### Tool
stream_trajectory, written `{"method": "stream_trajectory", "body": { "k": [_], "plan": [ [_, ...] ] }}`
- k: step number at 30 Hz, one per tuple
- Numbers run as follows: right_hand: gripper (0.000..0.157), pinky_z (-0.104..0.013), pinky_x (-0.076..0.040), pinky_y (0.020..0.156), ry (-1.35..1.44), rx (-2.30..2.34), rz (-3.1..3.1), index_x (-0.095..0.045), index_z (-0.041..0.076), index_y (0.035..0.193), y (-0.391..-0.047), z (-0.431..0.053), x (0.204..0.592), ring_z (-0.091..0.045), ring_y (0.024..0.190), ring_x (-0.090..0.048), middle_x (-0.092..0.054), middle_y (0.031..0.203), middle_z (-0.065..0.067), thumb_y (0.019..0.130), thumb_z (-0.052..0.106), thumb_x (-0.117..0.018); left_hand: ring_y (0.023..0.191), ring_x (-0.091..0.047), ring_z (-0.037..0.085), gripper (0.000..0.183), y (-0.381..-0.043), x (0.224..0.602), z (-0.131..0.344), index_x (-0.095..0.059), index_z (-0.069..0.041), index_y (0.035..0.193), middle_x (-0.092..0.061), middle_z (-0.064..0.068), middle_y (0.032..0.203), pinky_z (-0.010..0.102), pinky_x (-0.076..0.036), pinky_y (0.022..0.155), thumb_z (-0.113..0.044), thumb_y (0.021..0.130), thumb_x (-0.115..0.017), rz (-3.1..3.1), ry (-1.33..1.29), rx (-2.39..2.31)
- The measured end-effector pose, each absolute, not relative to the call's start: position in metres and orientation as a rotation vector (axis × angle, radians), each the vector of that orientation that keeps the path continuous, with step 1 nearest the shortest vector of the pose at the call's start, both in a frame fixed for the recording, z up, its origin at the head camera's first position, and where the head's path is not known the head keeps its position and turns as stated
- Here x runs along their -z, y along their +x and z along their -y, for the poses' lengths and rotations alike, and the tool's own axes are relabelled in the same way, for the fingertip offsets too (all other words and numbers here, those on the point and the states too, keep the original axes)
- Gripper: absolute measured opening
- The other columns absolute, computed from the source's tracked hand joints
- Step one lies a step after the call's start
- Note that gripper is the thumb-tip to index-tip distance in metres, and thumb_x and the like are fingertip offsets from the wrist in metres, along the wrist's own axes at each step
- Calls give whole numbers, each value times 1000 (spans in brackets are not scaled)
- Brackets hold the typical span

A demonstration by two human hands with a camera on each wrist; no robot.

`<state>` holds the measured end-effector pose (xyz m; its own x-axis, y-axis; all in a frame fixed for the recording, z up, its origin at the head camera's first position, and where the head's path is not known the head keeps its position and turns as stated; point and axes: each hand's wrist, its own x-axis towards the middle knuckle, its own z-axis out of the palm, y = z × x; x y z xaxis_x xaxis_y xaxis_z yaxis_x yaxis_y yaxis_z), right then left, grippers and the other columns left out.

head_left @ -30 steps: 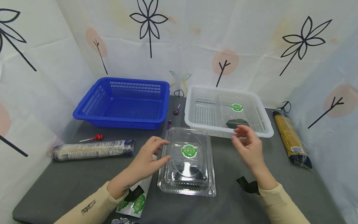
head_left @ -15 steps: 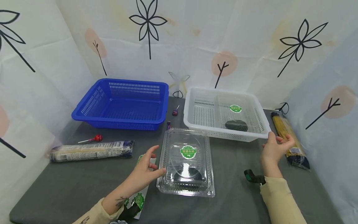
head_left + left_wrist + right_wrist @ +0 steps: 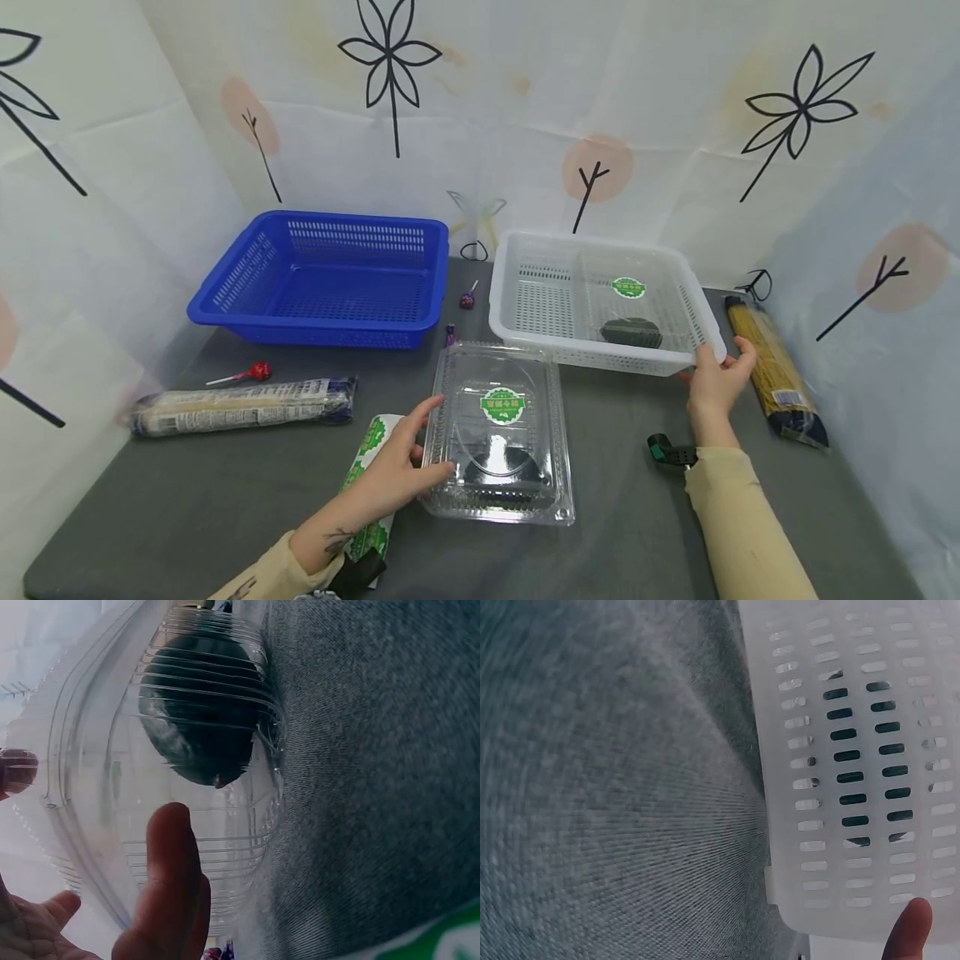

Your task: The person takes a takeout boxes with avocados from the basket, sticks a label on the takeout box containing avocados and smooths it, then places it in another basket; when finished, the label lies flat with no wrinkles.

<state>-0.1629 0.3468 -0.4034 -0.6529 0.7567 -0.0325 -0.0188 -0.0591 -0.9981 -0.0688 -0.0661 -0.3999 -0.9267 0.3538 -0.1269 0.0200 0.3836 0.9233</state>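
Note:
My left hand is at the left edge of a clear plastic clamshell box with a green label, its fingers fairly straight. Inside that box lies a dark green, oval, avocado-like thing, plainest in the left wrist view. At the front right corner of a white basket, my right hand holds the rim, thumb at the front and fingers around the corner. One fingertip shows against the slotted wall in the right wrist view. A second clear box with a dark thing sits in the basket.
A blue basket stands back left. Noodle packs lie at the left and far right. Lollipops, one red and one purple, lie on the grey table. A green-and-white label sheet is partly under my left arm.
My right hand has moved right, from in front of the white basket to its front right corner, and now holds it. My left hand dipped away, then came back to the box's edge.

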Motion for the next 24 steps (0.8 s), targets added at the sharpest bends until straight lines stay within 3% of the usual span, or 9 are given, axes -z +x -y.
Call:
{"method": "stream_trajectory", "body": {
  "k": [5, 9, 12, 15, 16, 22, 24],
  "plan": [
    [42, -26, -50, 46, -785, -1749, 1718, -39, 26, 119, -166, -348, 406, -10, 74, -49, -38, 100, 3, 82, 9, -45, 53, -40, 14, 76, -65, 384, 62, -21, -25, 138, -25, 17, 130, 31, -45, 44, -12, 76, -64, -2350, 378, -1539],
    [36, -28, -50, 45, -756, -1767, 1696, -44, 24, 114, -171, -354, 413, -13, 80, -50, -42, 106, -1, 82, 8, -45, 75, -44, 22, 72, -68, 389, 61, -27, -26, 135, -28, 12, 129, 32, -43, 49, -9, 74, -61, -2379, 421, -1524],
    [35, -27, -50, 44, -716, -1769, 1670, -46, 25, 112, -178, -363, 425, -15, 81, -51, -42, 106, -2, 81, 9, -46, 94, -40, 23, 70, -72, 402, 61, -32, -32, 131, -31, 7, 128, 34, -41, 62, -7, 71, -60, -2426, 454, -1533],
    [34, -26, -49, 44, -675, -1769, 1667, -45, 27, 112, -185, -374, 441, -16, 85, -50, -42, 108, -2, 81, 12, -47, 87, -41, 22, 72, -74, 408, 63, -35, -36, 127, -33, 4, 124, 34, -44, 59, -4, 66, -57, -2481, 463, -1539],
    [35, -26, -49, 44, -658, -1771, 1665, -45, 27, 112, -188, -377, 445, -16, 85, -51, -42, 109, -2, 81, 13, -47, 89, -40, 21, 73, -74, 407, 63, -36, -35, 126, -33, 4, 124, 33, -43, 62, -2, 64, -56, -2500, 462, -1543],
    [35, -27, -49, 43, -623, -1798, 1650, -46, 27, 112, -193, -385, 456, -16, 85, -52, -42, 111, -2, 80, 13, -48, 77, -38, 24, 68, -61, 370, 72, -38, -18, 125, -32, 16, 122, 25, -40, 46, 6, 62, -48, -2506, 440, -1575],
    [34, -27, -49, 43, -625, -1801, 1648, -46, 27, 112, -193, -385, 455, -16, 84, -52, -42, 111, -2, 80, 14, -48, 69, -37, 22, 69, -61, 363, 80, -37, -19, 126, -29, 17, 122, 23, -39, 37, 9, 63, -45, -2472, 442, -1581]
  ]
}}
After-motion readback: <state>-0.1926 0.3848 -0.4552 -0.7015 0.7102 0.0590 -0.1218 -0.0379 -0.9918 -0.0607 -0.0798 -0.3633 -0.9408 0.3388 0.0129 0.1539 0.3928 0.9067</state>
